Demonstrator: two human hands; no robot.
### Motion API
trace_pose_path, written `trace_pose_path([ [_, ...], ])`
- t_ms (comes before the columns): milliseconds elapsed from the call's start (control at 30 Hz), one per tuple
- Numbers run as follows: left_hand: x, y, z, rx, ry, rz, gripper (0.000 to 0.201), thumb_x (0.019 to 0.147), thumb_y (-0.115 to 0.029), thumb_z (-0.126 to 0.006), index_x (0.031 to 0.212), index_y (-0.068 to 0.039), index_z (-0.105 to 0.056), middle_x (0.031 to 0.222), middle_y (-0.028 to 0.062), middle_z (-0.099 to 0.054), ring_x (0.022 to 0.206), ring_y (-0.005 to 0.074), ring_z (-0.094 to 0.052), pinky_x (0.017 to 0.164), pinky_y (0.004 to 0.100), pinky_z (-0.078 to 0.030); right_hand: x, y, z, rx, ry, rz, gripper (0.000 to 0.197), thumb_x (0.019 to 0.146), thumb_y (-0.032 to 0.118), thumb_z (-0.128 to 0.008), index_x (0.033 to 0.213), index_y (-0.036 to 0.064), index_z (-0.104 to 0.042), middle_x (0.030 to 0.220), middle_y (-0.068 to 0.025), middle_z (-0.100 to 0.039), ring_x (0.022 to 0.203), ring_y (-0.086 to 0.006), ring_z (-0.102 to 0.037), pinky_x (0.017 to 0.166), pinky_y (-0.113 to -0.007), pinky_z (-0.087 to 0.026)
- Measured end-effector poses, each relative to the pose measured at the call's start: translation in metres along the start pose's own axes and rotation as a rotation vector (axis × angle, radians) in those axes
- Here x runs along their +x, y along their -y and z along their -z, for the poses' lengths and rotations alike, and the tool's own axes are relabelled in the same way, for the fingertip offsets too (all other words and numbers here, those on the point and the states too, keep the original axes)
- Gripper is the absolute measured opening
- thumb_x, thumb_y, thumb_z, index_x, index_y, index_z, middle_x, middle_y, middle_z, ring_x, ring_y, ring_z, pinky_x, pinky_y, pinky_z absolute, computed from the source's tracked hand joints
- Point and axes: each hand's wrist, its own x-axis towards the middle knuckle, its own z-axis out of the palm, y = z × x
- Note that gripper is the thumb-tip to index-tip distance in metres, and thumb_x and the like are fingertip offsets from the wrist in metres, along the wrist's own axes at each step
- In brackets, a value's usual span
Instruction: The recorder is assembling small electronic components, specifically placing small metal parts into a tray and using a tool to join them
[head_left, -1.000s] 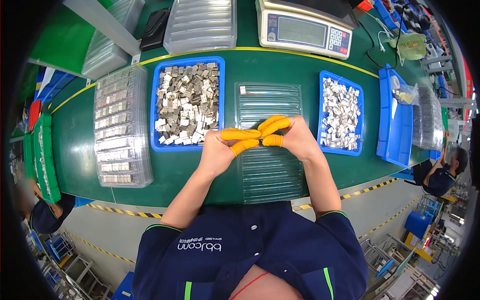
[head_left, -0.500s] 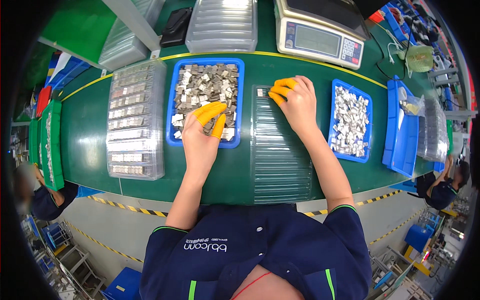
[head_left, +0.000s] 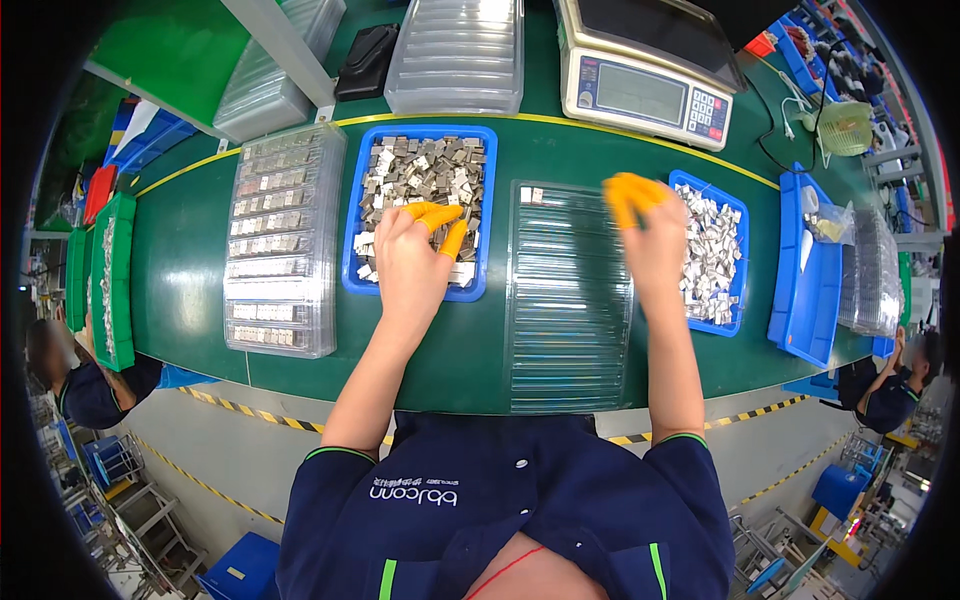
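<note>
On the green table (head_left: 190, 315) before you stand, left to right, stacked clear trays (head_left: 322, 260), a large blue bin (head_left: 430, 131), a clear ribbed tray (head_left: 560, 345) and a smaller blue bin (head_left: 743, 250), with a scale (head_left: 640, 95) behind.

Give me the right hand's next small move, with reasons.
Probably dip the right hand into the blue tray of white parts: it hovers at that tray's left edge, the left hand is over the small metallic parts, and the clear ribbed tray shows just two pieces.
</note>
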Motion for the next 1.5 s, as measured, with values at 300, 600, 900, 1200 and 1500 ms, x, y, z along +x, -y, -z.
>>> trace_pose_path([
  [300, 0.008, 0.002, -0.021, 0.261, 0.004, -0.075, 0.018, 0.066, -0.013, -0.07, 0.077, 0.001, -0.067, 0.082, 0.0119, -0.059, 0.087, 0.0264, -0.05, 0.08, 0.0387, -0.037, -0.059, -0.068, 0.041, -0.318, 0.126, -0.5, 0.021, 0.072, 0.001, -0.062, 0.093, -0.0035, -0.063, 0.091, -0.0186, -0.061, 0.084, -0.0319, -0.059, 0.075, -0.039, -0.047],
  [600, 0.019, -0.001, 0.006, -0.935, 0.156, 0.524, 0.023, 0.086, -0.002, -0.055, 0.107, 0.007, -0.057, 0.091, 0.0144, -0.065, 0.082, 0.0189, -0.065, 0.072, 0.0239, -0.051, -0.056, -0.08, 0.038, -0.337, 0.103, -0.538, 0.015, 0.072, 0.01, -0.069, 0.078, -0.0033, -0.065, 0.082, -0.0172, -0.061, 0.074, -0.0322, -0.06, 0.067, -0.039, -0.048],
  [900, 0.004, -0.026, 0.01, -1.209, 0.224, 0.613, 0.027, 0.083, 0.001, -0.057, 0.109, 0.009, -0.056, 0.096, 0.0179, -0.064, 0.085, 0.0225, -0.065, 0.072, 0.0253, -0.054, -0.037, -0.047, 0.057, -0.146, -0.275, -0.453, 0.015, 0.073, 0.006, -0.069, 0.088, 0.0074, -0.068, 0.087, -0.0106, -0.064, 0.08, -0.0257, -0.057, 0.072, -0.033, -0.046],
  [1200, -0.014, -0.047, -0.012, -1.227, 0.485, 0.545, 0.025, 0.082, -0.001, -0.061, 0.105, 0.006, -0.06, 0.093, 0.0134, -0.065, 0.085, 0.0196, -0.065, 0.077, 0.0262, -0.053, -0.031, 0.055, 0.027, 1.24, 0.178, -0.631, 0.022, 0.084, -0.001, -0.058, 0.105, -0.0024, -0.053, 0.094, -0.009, -0.06, 0.077, -0.0171, -0.062, 0.075, -0.026, -0.049],
  [1500, -0.017, -0.057, -0.018, -1.336, 0.256, 0.534, 0.028, 0.079, 0.004, -0.063, 0.106, 0.007, -0.059, 0.097, 0.0144, -0.064, 0.087, 0.0184, -0.064, 0.076, 0.0269, -0.053, -0.038, 0.071, 0.018, 1.375, 0.191, -0.678, 0.025, 0.08, -0.003, -0.062, 0.104, -0.003, -0.061, 0.099, -0.0111, -0.062, 0.085, -0.0185, -0.063, 0.079, -0.026, -0.052],
])
